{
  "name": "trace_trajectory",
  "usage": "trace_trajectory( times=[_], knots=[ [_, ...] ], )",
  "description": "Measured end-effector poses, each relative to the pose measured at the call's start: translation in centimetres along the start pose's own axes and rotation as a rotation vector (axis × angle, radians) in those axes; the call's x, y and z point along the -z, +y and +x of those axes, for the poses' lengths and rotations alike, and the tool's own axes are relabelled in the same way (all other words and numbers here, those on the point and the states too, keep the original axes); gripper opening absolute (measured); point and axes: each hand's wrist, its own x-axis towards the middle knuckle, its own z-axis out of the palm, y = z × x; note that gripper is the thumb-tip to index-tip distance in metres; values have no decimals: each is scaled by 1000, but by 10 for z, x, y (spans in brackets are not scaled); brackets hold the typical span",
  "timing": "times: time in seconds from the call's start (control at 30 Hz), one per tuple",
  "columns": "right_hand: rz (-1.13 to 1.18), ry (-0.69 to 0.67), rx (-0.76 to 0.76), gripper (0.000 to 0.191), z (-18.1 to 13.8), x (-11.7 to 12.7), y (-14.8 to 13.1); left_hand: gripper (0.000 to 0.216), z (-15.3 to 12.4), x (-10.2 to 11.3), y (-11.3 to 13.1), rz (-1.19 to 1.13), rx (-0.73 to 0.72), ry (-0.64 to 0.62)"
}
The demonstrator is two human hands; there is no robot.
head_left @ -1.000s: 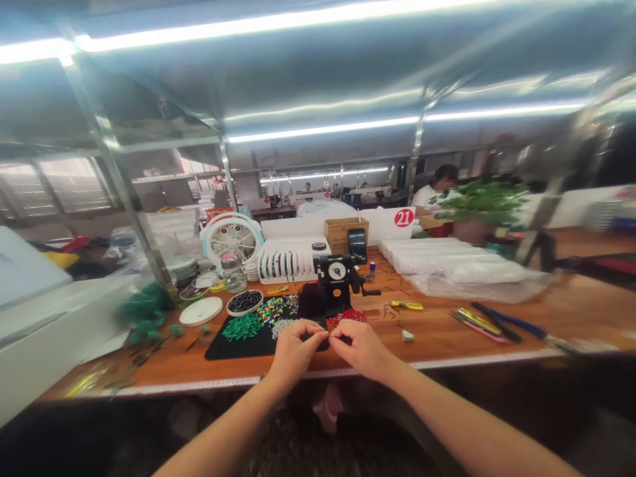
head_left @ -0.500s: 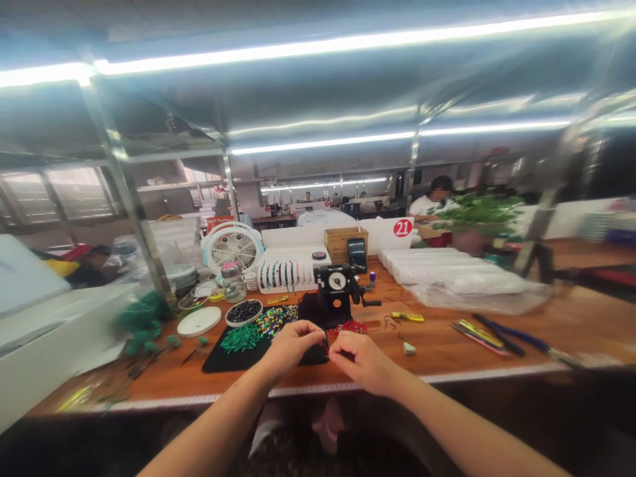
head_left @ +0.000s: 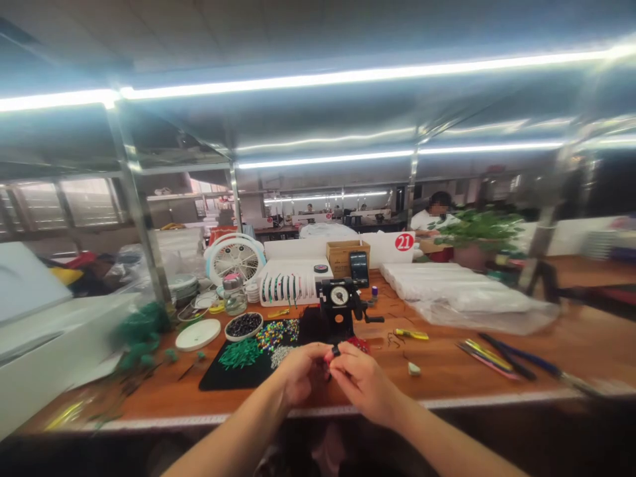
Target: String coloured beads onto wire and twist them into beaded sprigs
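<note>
My left hand (head_left: 299,372) and my right hand (head_left: 365,379) meet above the front edge of the workbench, with fingers pinched together. Between the fingertips shows a small dark piece with some red (head_left: 334,350); its kind is too small to make out. Just left of my hands lies a black mat (head_left: 213,377) bearing green tube-like pieces (head_left: 242,354), multicoloured beads (head_left: 271,336) and silvery bits (head_left: 281,356). Behind my hands stands a black hand-cranked machine with a round dial (head_left: 340,295). Red bits (head_left: 358,343) lie at its base, partly hidden by my right hand.
A bowl of dark beads (head_left: 244,326), a white lid (head_left: 197,335), a glass jar (head_left: 234,296) and a fan (head_left: 235,260) stand left. Behind is a white rack (head_left: 288,288). At right lie a yellow cutter (head_left: 411,334), tools (head_left: 507,356) and wrapped white rolls (head_left: 447,288).
My hands have come closer together, the fingertips now touching around the small dark piece. The view has tilted up a little, so the bench sits lower in the picture.
</note>
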Motion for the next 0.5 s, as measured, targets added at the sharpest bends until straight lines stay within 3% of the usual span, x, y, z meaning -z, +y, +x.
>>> trace_trajectory(
  times=[0.2, 0.4, 0.5],
  knots=[
    [5, 16, -11, 18, 0, 2, -2, 19, -7, 14, 5, 116, -139, 43],
    [-8, 34, -32, 20, 0, 4, -2, 13, -22, 28, 22, 871, -440, 10],
    [6, 27, -39, 20, 0, 2, -4, 4, -22, 26, 20, 1058, -609, 9]
  ],
)
